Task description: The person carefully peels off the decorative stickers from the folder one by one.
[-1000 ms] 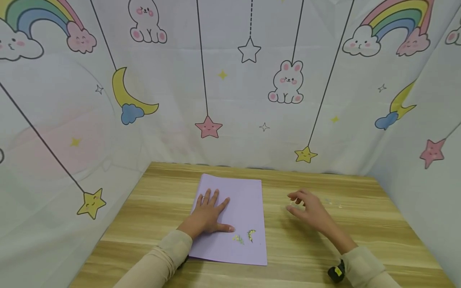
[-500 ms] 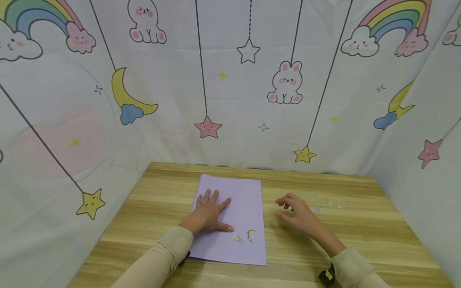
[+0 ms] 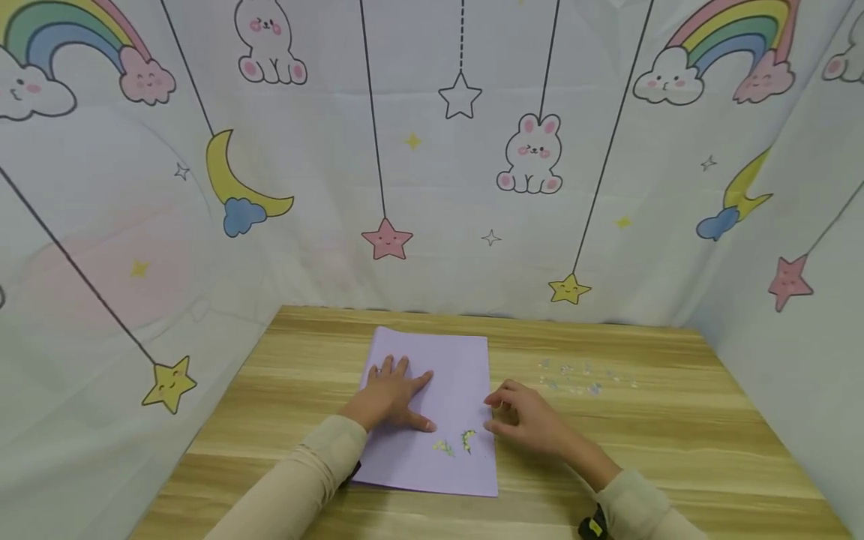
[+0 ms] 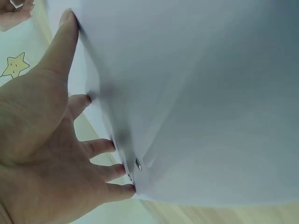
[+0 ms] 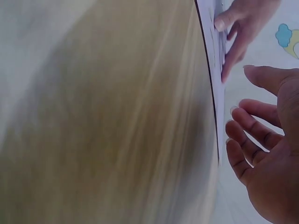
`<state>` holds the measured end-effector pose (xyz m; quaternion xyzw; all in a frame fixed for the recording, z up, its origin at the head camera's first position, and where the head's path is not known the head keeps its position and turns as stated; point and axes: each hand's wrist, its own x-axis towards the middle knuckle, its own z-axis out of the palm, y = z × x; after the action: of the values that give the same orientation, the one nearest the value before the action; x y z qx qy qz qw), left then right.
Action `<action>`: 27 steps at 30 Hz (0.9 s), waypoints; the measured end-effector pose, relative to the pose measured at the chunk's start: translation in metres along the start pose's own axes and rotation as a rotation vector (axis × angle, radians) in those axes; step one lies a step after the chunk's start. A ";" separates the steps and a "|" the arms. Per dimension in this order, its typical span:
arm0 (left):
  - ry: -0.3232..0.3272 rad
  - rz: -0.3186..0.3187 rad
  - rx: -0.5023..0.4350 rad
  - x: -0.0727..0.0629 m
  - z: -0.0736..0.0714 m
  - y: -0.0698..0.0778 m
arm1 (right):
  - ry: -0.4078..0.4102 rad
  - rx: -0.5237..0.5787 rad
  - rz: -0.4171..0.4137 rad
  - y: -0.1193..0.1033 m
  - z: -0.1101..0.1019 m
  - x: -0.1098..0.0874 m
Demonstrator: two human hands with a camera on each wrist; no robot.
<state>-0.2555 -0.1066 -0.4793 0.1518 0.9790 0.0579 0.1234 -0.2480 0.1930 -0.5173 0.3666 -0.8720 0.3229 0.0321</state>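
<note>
A thin light-purple booklet (image 3: 432, 472), rounded along its left side, lies flat on the table. My left hand (image 3: 391, 397) rests on its left half, fingers spread and straight. In the left wrist view, the fingertips (image 4: 122, 189) of that hand touch the pale surface. Two small yellow-green leafy stickers, one sprig-like (image 3: 444, 448) and one curved (image 3: 469, 441), sit near the booklet's lower right. My right hand (image 3: 529, 420) hovers at its right edge with loosely curled fingers. Thumb and fingers stand apart in the right wrist view, and nothing shows between them.
Several small pale translucent pieces (image 3: 594, 388) are scattered on the wooden table (image 3: 641, 435) to the right of the booklet. A white curtain (image 3: 439, 277) printed with stars, rabbits and rainbows hangs behind the table and along both sides.
My right hand has moved left and toward me, from over the scattered pieces to the booklet's right edge, uncovering those pieces. The left hand stays in place on the booklet.
</note>
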 end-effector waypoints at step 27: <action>0.114 -0.014 0.138 0.006 0.010 0.005 | -0.086 -0.147 -0.027 -0.033 0.024 0.010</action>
<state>-0.2575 -0.0991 -0.4896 0.1496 0.9871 -0.0019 0.0571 -0.2297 0.1552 -0.5160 0.3883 -0.8889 0.2416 0.0257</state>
